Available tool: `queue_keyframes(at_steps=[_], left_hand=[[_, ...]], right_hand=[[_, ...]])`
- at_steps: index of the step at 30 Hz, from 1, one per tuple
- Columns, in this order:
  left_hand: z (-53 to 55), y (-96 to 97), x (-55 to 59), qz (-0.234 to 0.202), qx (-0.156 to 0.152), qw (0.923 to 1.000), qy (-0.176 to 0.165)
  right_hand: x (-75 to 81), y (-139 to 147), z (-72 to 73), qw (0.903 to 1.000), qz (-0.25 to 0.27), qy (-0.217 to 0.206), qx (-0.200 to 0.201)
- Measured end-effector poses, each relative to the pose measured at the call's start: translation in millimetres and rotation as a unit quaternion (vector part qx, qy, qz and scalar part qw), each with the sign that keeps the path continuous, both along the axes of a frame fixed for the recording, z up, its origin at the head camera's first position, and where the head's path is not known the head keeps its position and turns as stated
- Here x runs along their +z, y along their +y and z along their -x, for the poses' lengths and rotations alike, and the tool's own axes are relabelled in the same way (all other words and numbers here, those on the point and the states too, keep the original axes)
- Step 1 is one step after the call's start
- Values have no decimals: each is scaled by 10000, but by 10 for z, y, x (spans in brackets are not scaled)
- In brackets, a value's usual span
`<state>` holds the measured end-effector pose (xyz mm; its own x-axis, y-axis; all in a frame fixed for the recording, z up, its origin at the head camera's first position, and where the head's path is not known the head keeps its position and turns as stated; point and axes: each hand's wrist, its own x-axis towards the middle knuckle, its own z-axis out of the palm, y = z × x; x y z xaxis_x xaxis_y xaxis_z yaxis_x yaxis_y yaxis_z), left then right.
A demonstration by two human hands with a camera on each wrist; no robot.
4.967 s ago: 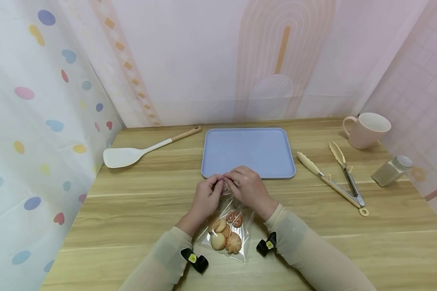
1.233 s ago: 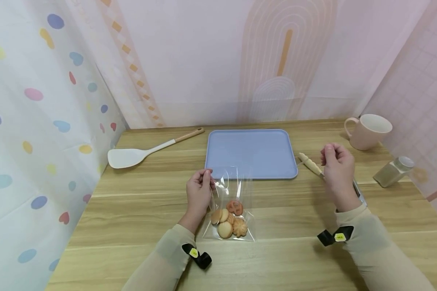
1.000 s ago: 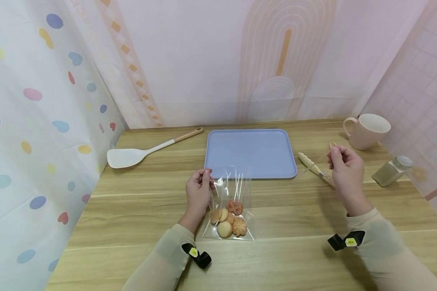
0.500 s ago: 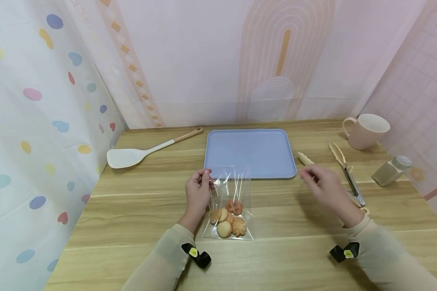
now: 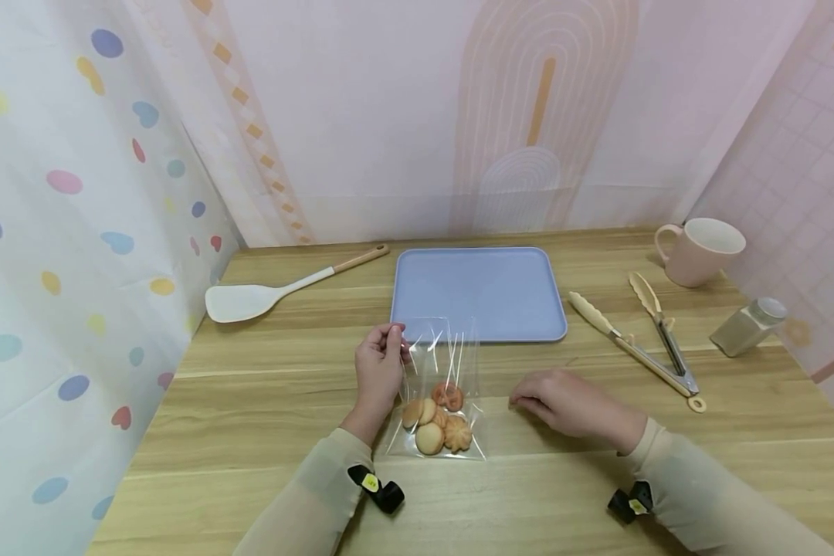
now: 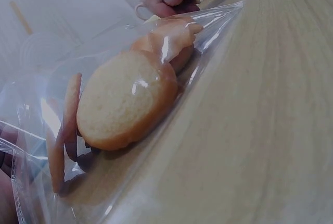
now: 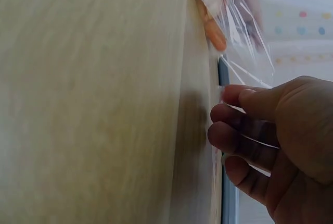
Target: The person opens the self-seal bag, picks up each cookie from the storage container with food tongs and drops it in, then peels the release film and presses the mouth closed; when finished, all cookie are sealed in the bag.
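Observation:
A clear plastic bag (image 5: 467,363) of several cookies (image 5: 429,438) is at the middle front of the table. My left hand (image 5: 378,369) pinches its upper left edge between thumb and fingers. The bag's mouth reaches over the front rim of the blue tray (image 5: 483,289) in the head view. To the right of the bag, apart from it, my right hand (image 5: 571,403) is low over the wood, thumb and forefinger pinched together. A thin clear strip (image 7: 220,94) shows at those fingertips in the right wrist view; most of it is hidden or too faint to follow.
A white spatula (image 5: 243,302) with a wooden handle lies at the back left. On the right are spread tongs (image 5: 642,357), a pink mug (image 5: 705,251) and a tilted glass shaker jar (image 5: 749,326). Patterned curtains border the table's back and sides.
Both hands were together at the bag's top; my right hand then drew a thin clear strip away right, and has since come down and left towards the bag. The left hand stays at the bag.

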<state>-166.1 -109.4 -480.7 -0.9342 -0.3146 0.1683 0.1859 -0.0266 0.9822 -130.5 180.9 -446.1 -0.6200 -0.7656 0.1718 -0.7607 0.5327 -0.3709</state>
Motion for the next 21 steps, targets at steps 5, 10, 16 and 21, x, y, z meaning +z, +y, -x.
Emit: queue_keyframes(at_steps=[5,10,16,21], left_hand=[[-57,24,93,-18,-37,10000,52],[-133,52,238,-18,-93,9999,91],[-31,17,58,-92,-100,9999,27],[-14,21,9,-28,20,10000,48]], right_hand=[[-1,-44,-11,9994,314,-159,35],[84,-91,-20,9914,1040,-654,-447],[271,-71,97,9543,2614,22,-1449],[318,-196,261,9231,3002,-597,-2327]])
